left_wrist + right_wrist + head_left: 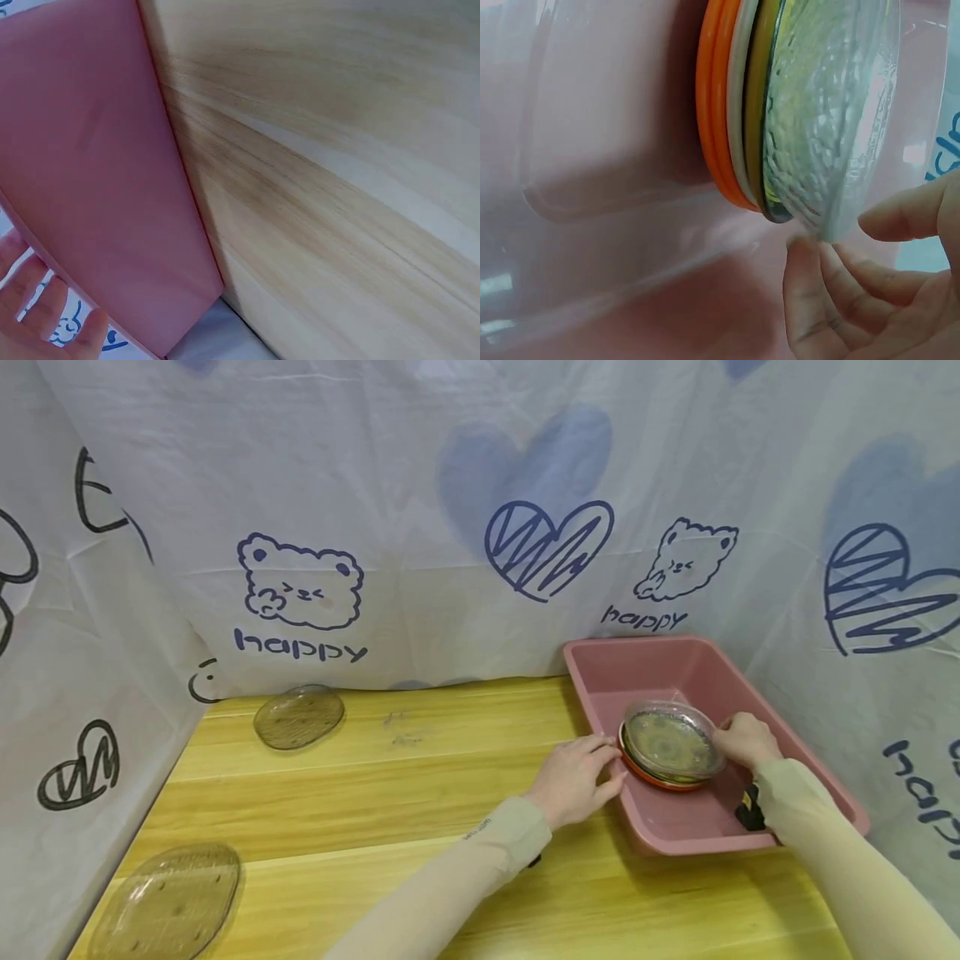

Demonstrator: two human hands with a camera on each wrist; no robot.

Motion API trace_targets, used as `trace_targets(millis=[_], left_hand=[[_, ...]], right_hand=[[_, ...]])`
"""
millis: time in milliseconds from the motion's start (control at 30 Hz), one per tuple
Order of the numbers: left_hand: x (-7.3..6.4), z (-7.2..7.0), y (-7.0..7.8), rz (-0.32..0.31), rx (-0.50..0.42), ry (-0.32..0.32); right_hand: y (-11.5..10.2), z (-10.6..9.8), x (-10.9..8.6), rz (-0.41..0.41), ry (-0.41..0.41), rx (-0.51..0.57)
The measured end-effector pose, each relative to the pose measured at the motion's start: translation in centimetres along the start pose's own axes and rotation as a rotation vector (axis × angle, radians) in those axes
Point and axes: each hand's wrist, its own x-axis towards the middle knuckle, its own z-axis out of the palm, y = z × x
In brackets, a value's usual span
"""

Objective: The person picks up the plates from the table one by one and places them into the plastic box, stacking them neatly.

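Observation:
A stack of round plates and dishes (720, 105) sits inside a pink basin (667, 842). Orange, white and yellow rims show beneath a clear textured glass dish (671, 743) on top, which tilts in the right wrist view. My right hand (750, 741) is at the right side of this dish, with fingertips under its edge and the thumb above, pinching the rim. My left hand (573, 781) rests at the basin's left rim, fingers fairly straight and fingertips close beside the stack. In the left wrist view its fingers (49, 300) lie along the rim.
On the wooden table (360, 802), one clear brownish plate (300, 718) lies at the back left and another clear plate (168, 906) at the front left. A printed white cloth (420, 527) walls off the back and sides, close behind the basin.

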Motion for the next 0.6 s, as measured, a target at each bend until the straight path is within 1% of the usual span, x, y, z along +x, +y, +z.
trace_targets(millis=[100,200,267,333,433,600], left_hand=[[0.0,-0.1,-0.3,0.010,-0.049,-0.005],[-0.3,-0.4,-1.0,0.014,-0.113,-0.010],[-0.5,-0.8,-1.5,0.012,-0.150,0.000],[-0.9,-1.2,-2.2,0.004,-0.170,0.013],[-1.4,-2.0,-3.4,-0.018,-0.168,0.029],[-2.6,-3.2,-5.6,-0.064,-0.149,0.025]], right_hand=[[-0.4,-0.1,-0.2,-0.005,0.072,-0.041],[-1.1,0.0,-0.2,-0.038,0.173,-0.064],[-1.8,-0.1,-0.3,-0.065,0.247,-0.052],[-2.7,-0.2,-0.5,-0.099,0.305,-0.015],[-4.6,-0.4,-0.8,-0.111,0.329,0.075],[-8.6,-0.6,-1.6,-0.122,0.315,0.196]])
